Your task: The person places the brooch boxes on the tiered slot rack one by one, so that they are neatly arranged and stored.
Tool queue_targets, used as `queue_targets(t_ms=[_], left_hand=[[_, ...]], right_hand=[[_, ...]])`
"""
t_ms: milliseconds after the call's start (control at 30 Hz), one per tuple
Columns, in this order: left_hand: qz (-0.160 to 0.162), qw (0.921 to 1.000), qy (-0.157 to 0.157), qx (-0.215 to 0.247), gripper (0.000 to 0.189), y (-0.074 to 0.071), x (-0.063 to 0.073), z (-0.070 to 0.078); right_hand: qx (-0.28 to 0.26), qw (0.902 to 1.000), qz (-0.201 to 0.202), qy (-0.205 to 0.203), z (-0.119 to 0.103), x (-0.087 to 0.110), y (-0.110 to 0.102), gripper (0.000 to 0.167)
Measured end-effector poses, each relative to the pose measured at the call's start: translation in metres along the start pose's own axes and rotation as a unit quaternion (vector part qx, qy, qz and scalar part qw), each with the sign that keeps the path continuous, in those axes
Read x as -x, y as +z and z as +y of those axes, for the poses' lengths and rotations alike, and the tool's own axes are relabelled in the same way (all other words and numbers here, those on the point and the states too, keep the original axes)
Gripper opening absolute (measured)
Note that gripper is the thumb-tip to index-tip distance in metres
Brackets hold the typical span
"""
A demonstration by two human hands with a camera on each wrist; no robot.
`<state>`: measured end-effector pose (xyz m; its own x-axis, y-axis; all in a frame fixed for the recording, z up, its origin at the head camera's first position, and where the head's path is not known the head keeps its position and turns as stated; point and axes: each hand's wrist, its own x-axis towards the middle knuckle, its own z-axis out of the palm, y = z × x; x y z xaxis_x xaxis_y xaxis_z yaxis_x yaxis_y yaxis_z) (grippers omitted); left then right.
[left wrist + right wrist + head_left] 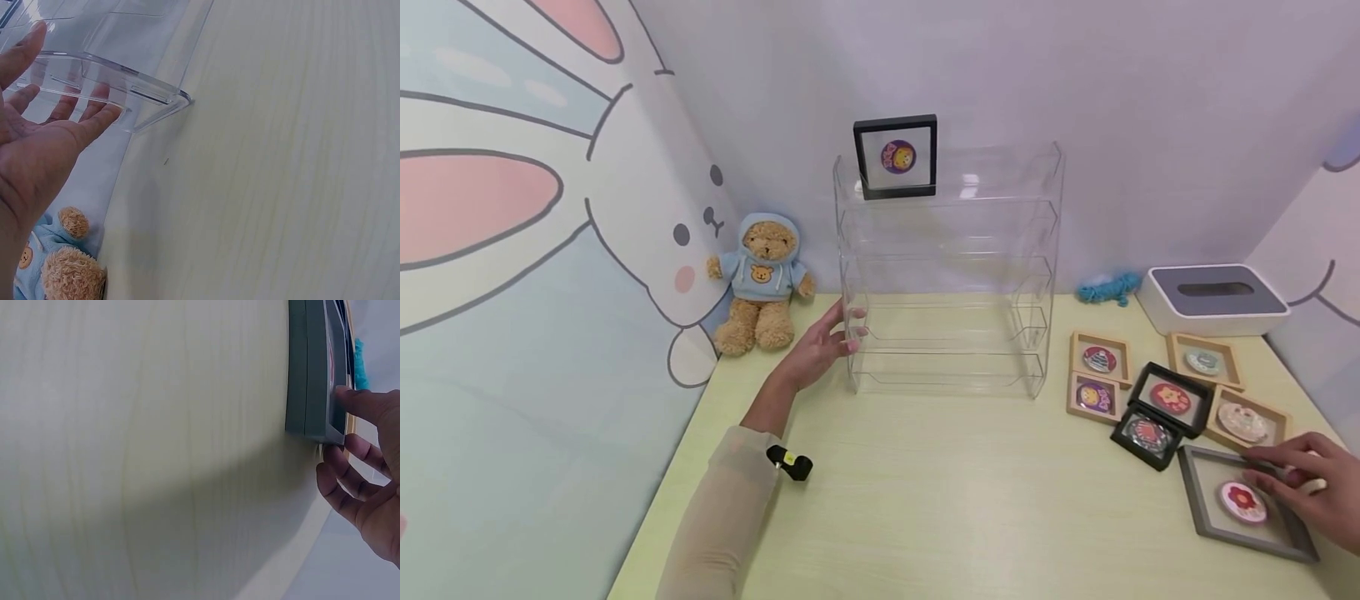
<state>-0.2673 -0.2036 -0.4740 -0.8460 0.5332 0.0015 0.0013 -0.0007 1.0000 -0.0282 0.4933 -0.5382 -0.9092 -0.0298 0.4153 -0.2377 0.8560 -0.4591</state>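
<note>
The left hand [820, 354], fingers loosely spread, is at the left side of the rack [951, 254]; light steadying should suffice. Over the surface [925, 500], beside the lower black frame [1147, 435], is the gray frame [1247, 542], pinched by the right hand [1333, 492]; best kept level.

A beige sleeve [721, 508] carries a black, yellow-marked camera [801, 468] at its cuff.

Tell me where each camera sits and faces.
Head: on the head, looking forward and down over table and shelf; left hand, right hand and sleeve show.
Left wrist: worn there, facing the shelf and table; only the left hand shows.
Right wrist: worn there, facing table and gray frame; only the right hand shows.
Head and left wrist share the teddy bear.
</note>
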Motion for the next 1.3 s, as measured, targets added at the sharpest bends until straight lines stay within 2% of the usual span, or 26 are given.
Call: queue_targets(t_ms=[200,367,533,667,700,833,900,967,1100,1233,1300], left_hand=[[-0.002,1.0,-0.003,-0.001,0.09,-0.001,-0.002,-0.001],[-0.002,1.0,-0.003,0.003,0.091,-0.001,-0.002,-0.001],[0.0,1.0,-0.002,-0.001,0.091,0.0,-0.002,0.0],[0.0,1.0,-0.005,-0.001,0.092,0.0,-0.001,0.0],[-0.001,1.0,-0.004,0.0,0.092,0.0,-0.001,0.0],[-0.004,1.0,-0.003,0.0,0.091,-0.001,-0.001,0.0],[-0.005,1.0,-0.002,-0.003,0.091,-0.001,0.0,-0.001],[-0.005,1.0,0.0,-0.003,0.092,-0.001,0.0,-0.001],[-0.004,1.0,0.001,-0.001,0.092,0.0,0.0,-0.001],[-0.002,1.0,-0.003,-0.003,0.092,0.0,0.001,0.0],[-0.002,1.0,-0.005,-0.002,0.092,0.0,0.001,0.0]], right_hand=[[0.027,0.999,-0.029,0.019,-0.001,-0.001,0.0,0.021],[0.048,0.9965,-0.042,0.054,-0.005,-0.001,0.003,0.016],[0.065,0.9939,-0.048,0.074,-0.008,0.001,0.006,0.021],[0.018,0.9989,0.001,0.043,-0.007,0.002,0.007,0.014],[-0.008,0.9994,0.014,0.032,-0.007,0.002,0.006,0.007],[-0.093,0.9951,0.034,0.005,-0.008,0.001,0.004,0.02],[-0.114,0.9931,0.021,0.021,-0.009,-0.001,0.002,0.025],[-0.126,0.9914,0.01,0.034,-0.008,-0.001,0.001,0.04],[-0.133,0.9865,-0.038,0.088,-0.003,0.0,-0.003,0.045],[-0.139,0.9732,-0.113,0.144,0.004,0.0,-0.012,0.054],[-0.118,0.9674,-0.148,0.168,0.006,-0.003,-0.015,0.052]])
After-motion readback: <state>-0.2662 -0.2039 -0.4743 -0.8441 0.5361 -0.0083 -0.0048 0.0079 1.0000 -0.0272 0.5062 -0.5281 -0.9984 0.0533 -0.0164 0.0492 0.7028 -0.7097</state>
